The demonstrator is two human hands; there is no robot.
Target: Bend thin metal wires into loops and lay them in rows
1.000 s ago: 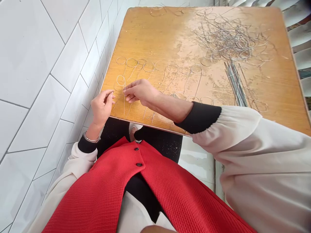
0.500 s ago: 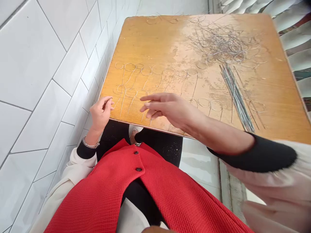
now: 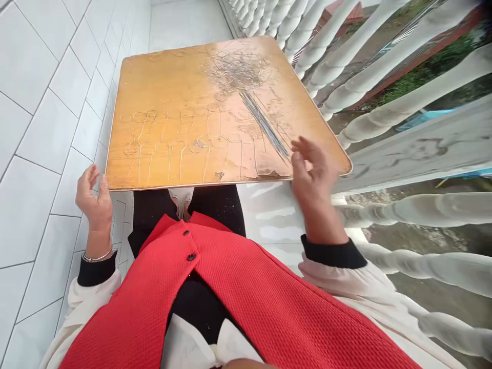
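My left hand [image 3: 94, 197] is beside the near left corner of the wooden table [image 3: 165, 82], fingers apart and holding nothing. Over the table's near right part, my right hand [image 3: 313, 171] is raised with its fingers spread, slightly blurred and with nothing in it. Closest to that hand lies a bundle of straight grey wires [image 3: 265, 125], slanting across the tabletop. Beyond the bundle sits a tangled heap of thin wires [image 3: 240, 69]. Looped wire pieces [image 3: 180, 154], each a ring with a straight tail, lie in rows on the left and middle.
A white tiled wall [image 3: 46, 154] runs close along the left. On the right stands a white balustrade [image 3: 346, 61], with greenery outside. The table's near edge has chipped, worn patches [image 3: 269, 173]. Light floor tiles [image 3: 269, 215] show below.
My right hand has moved from above the looped wires to the table's right side. My left hand's fingers have spread. The view has shifted right, showing more of the balustrade.
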